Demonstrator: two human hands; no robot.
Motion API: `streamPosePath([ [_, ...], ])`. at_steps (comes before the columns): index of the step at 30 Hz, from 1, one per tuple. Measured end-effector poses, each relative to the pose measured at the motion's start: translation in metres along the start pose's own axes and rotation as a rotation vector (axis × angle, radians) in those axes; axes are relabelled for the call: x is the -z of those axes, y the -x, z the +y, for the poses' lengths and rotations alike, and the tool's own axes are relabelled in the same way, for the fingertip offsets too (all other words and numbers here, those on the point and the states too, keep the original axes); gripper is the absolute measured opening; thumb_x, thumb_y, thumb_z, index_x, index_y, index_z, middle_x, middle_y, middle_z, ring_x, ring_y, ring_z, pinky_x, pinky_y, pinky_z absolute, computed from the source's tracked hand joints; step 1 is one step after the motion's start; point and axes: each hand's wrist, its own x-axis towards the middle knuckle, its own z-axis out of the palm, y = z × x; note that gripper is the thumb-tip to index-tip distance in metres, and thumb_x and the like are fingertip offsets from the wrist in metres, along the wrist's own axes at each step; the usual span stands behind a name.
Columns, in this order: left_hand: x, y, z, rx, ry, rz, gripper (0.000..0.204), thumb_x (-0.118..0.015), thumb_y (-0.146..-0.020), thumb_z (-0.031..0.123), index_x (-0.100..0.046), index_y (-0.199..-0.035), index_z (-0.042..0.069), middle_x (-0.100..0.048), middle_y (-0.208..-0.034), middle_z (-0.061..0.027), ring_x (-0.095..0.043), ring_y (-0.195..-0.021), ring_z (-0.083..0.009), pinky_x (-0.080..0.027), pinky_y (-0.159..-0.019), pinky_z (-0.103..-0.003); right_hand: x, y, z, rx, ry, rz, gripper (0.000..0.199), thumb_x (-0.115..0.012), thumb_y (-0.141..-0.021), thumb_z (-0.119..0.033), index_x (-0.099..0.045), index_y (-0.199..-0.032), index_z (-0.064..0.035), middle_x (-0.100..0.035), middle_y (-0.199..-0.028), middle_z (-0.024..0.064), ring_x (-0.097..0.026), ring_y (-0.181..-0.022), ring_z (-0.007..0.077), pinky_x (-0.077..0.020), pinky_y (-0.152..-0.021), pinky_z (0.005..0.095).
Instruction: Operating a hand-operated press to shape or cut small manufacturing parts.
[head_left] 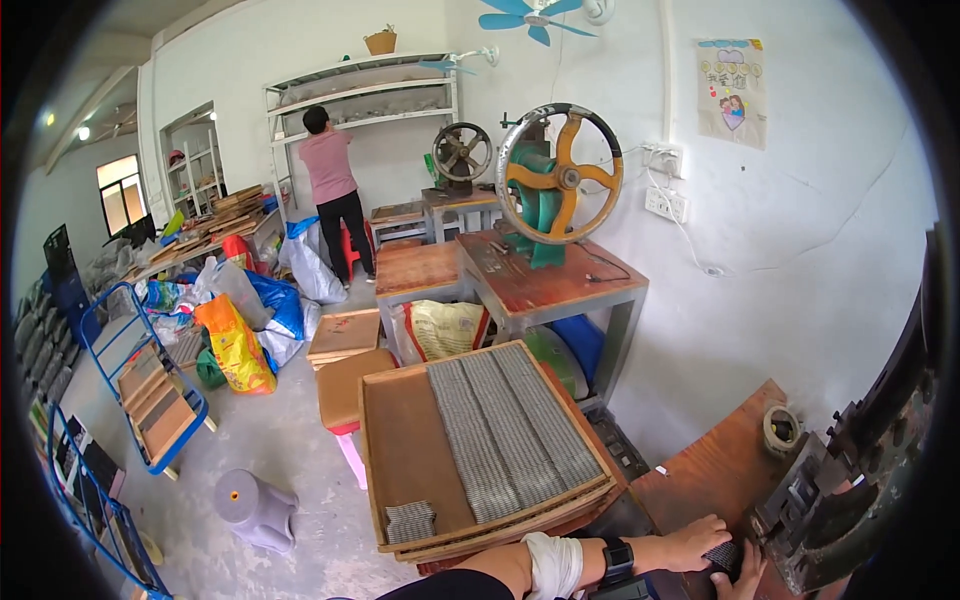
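Room: white-walled workshop, concrete floor; a person in a pink top (pixel 329 165) stands far beyond the fingers, facing a wall shelf (pixel 362 92).
Flywheel press: green machine with a yellow-spoked wheel (pixel 558 175), on a red-topped bench (pixel 548 283), well up and away from the fingers.
Tray stack: wooden trays (pixel 400 450) just to the left of the fingers; the top one carries rows of small grey pieces (pixel 510 430), with a short loose bundle (pixel 411 521) at its near corner.
Blue carts: two blue-framed trolleys (pixel 130 350) far to the left of the fingers, holding flat boards.
Grey stool: plastic stool (pixel 255 508) tipped on the floor, left of the trays.
Dark press: black metal machine (pixel 850 480) directly to the right of the fingertips, standing on the brown tabletop (pixel 715 460).
Tape roll: small roll (pixel 780 428) on the tabletop, above and beyond the fingers.
Left hand: left hand (pixel 692 543) reaches rightward across the tabletop, a black watch at the wrist; fingers held together and flat, pressing down on a dark grey ribbed piece (pixel 722 556).
Right hand: right hand (pixel 742 580) enters from the lower edge, mostly cut off; fingertips touch the near edge of the same piece; cannot tell whether they pinch it.
Ribbed piece: lies on the tabletop between both hands' fingertips, right at the mouth of the dark press.
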Motion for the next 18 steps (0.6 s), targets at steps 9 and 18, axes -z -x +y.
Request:
streamPosePath([
  [9,0.006,0.005,0.008,0.006,-0.002,0.027,0.050,-0.068,-0.058,0.008,-0.052,-0.103,-0.003,-0.049,-0.098,-0.0138,-0.045,-0.095,-0.0302,-0.041,-0.084,-0.037,-0.011,0.012,-0.012,-0.197,0.629,-0.083,0.080,-0.052,-0.078,-0.057,-0.034,-0.133,-0.0011,-0.038,-0.134,0.0206,-0.032,-0.125,0.0395,-0.0270,-0.101,0.0505],
  [18,0.006,-0.011,0.022,0.123,-0.168,-0.067,0.029,-0.064,-0.054,0.005,-0.059,-0.081,-0.004,-0.055,-0.090,-0.0171,-0.051,-0.088,-0.0322,-0.044,-0.078,-0.038,0.009,0.036,-0.024,-0.142,0.132,0.273,0.040,-0.061,-0.084,-0.019,-0.053,-0.114,0.0070,-0.055,-0.113,0.0251,-0.053,-0.103,0.0380,-0.0420,-0.090,0.0416],
])
